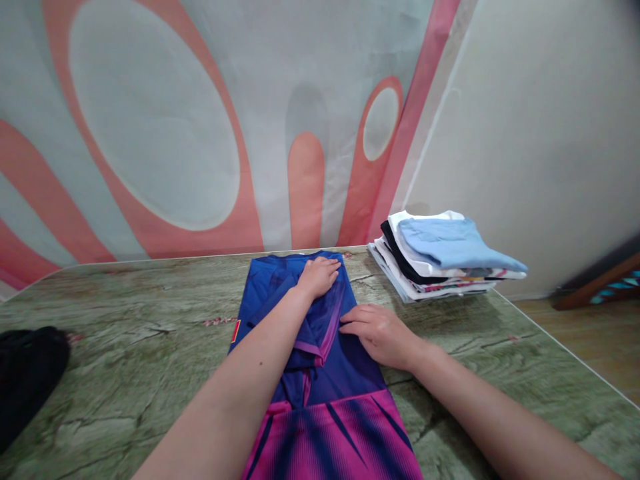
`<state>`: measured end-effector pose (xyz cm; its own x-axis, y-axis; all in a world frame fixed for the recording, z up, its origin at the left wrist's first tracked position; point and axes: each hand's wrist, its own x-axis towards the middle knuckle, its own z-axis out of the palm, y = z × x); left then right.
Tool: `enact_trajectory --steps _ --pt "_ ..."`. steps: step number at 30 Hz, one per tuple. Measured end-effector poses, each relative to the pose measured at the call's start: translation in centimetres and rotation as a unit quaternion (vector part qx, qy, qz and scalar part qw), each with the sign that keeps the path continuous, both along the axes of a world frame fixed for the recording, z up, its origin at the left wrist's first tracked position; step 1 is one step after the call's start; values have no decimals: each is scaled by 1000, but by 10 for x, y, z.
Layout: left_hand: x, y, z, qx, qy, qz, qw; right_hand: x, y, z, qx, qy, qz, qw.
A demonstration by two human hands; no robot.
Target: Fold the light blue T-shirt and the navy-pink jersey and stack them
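Blue-and-pink shirt on the table looks light, soft and floppy, best held by its edges, with the left hand flat on top and the right hand loosely open at its side, neither gripping.

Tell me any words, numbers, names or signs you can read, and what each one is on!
There are none I can read.
Small red patch on the blue and pink garment: too small to make out.
Coloured print in the folded stack: too blurred to tell if it has letters.
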<state>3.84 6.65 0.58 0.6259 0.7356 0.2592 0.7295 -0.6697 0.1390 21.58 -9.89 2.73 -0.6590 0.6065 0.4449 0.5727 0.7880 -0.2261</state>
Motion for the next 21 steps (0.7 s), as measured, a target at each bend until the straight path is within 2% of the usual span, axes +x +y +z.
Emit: enact_trajectory --steps 7,14,21 --pt "0 3 -2 7 2 -5 1000 5 1 -2 14 -4 -25 1000" --pt "0 1 0 4 17 6 1000 0 -1 -2 22 27 48 998" --pt "0 -1 3 2 16 4 1000 5 -2 -2 24 24 13 999"
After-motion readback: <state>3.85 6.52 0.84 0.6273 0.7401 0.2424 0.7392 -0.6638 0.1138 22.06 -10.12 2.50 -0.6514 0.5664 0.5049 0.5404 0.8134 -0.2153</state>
